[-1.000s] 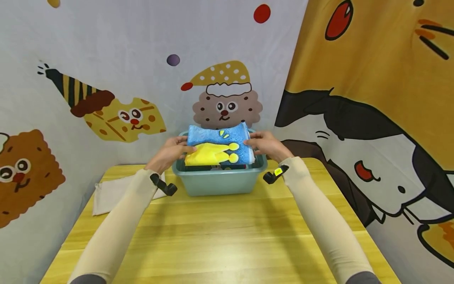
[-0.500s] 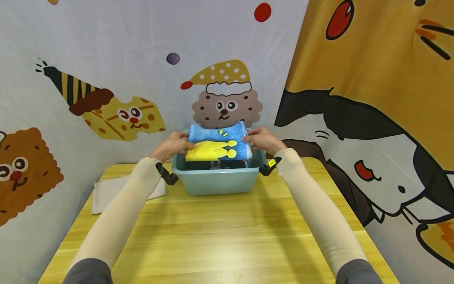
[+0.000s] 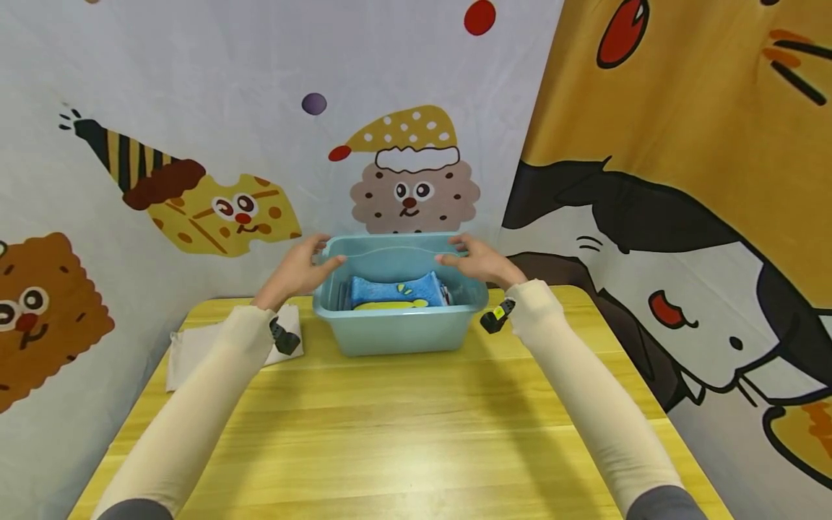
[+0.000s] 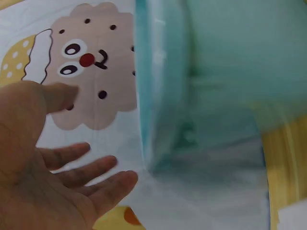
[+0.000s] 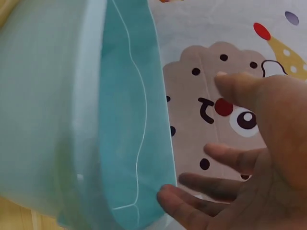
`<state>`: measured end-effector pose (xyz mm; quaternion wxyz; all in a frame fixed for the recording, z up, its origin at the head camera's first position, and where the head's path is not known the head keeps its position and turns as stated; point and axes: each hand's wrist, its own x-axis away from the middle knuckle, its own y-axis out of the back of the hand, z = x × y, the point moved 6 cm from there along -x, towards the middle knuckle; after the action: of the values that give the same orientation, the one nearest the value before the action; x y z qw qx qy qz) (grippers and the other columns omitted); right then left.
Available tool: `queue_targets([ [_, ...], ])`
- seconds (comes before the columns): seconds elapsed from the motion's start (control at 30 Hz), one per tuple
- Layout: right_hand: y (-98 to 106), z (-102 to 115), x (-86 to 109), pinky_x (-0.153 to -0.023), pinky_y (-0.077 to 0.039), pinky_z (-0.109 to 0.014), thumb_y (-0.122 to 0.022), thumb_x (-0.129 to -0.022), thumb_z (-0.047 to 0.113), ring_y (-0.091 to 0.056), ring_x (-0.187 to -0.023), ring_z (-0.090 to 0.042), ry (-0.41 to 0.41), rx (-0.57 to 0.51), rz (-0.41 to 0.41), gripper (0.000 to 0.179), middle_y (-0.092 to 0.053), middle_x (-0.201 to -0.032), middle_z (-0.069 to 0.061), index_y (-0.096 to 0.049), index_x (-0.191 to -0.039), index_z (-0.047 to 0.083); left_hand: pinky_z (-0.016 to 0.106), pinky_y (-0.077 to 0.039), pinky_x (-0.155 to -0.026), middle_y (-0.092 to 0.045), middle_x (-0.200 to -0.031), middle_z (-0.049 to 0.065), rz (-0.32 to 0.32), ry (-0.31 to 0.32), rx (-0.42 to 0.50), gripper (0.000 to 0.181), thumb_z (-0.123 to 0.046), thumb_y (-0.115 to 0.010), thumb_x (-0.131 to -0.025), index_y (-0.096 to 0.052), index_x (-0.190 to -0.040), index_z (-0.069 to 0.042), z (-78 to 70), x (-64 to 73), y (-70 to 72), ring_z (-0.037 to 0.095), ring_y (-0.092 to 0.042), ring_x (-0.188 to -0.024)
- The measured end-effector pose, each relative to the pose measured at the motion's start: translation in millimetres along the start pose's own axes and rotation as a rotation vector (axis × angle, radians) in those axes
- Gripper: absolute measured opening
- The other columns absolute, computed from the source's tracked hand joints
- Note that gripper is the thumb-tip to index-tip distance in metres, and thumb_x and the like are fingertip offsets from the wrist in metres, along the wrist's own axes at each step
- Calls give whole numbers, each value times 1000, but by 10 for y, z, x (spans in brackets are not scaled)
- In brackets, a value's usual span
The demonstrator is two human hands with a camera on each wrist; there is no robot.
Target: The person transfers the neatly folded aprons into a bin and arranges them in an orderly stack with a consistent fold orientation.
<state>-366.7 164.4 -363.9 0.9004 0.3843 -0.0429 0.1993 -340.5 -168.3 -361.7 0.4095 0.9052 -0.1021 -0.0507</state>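
Observation:
A folded blue towel [image 3: 390, 291] with a yellow pattern lies inside the light teal plastic basin [image 3: 396, 334], partly hidden by the front rim. My left hand [image 3: 300, 269] is spread at the basin's left rim, holding nothing. At the opposite end, my right hand [image 3: 481, 258] hovers over the right rim with fingers apart and nothing in them. The left wrist view has the left hand [image 4: 62, 167] with loosely extended fingers beside the basin wall [image 4: 230, 57]. In the right wrist view, the right hand [image 5: 249, 163] has its fingertips close to the basin's edge.
On the wooden table [image 3: 390, 433], a folded white cloth [image 3: 195, 350] lies left of the basin, partly behind the left forearm. A cartoon-printed curtain [image 3: 247, 94] hangs right behind the table.
The blue towel has gone down from above the rim into the basin. Both hands have let go of it and moved apart to the basin's ends.

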Motion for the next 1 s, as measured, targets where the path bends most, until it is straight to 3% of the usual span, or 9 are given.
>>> queue_targets([
  [0.1,-45,29,55,-117,-40,-57,-56,-99,61,-35,-151,-36,46,7,-21,76,-30,-167,-11,-30,-161,25,65,-34,-117,-33,-164,21,-28,-60,-29,76,-51,-54,-104,-28,-162,-9,41,39,-4,44,-35,-149],
  [0.4,-280,270,144,-121,-32,-61,-53,-99,64,-28,-156,-33,218,154,-102,75,-26,-170,-6,-32,-161,28,66,-21,-123,-23,-170,12,-91,-148,-129,80,-62,-49,-102,-21,-165,-23,168,234,-9,38,-20,-157],
  [0.73,-684,551,220,-123,-23,-66,-50,-98,68,-10,-161,-34,369,319,-129,74,-7,-174,1,-25,-162,40,70,-11,-124,-15,-171,19,-183,-155,-282,82,-60,-47,-103,-15,-166,-19,379,498,88,44,-4,-159],
  [1.0,-975,750,298,-128,-12,-61,-53,-98,65,-5,-162,-29,463,418,-127,75,-3,-175,2,-26,-163,38,73,-9,-121,-9,-171,23,-213,-114,-377,88,-61,-48,-102,-11,-166,-14,644,667,116,46,0,-158],
])
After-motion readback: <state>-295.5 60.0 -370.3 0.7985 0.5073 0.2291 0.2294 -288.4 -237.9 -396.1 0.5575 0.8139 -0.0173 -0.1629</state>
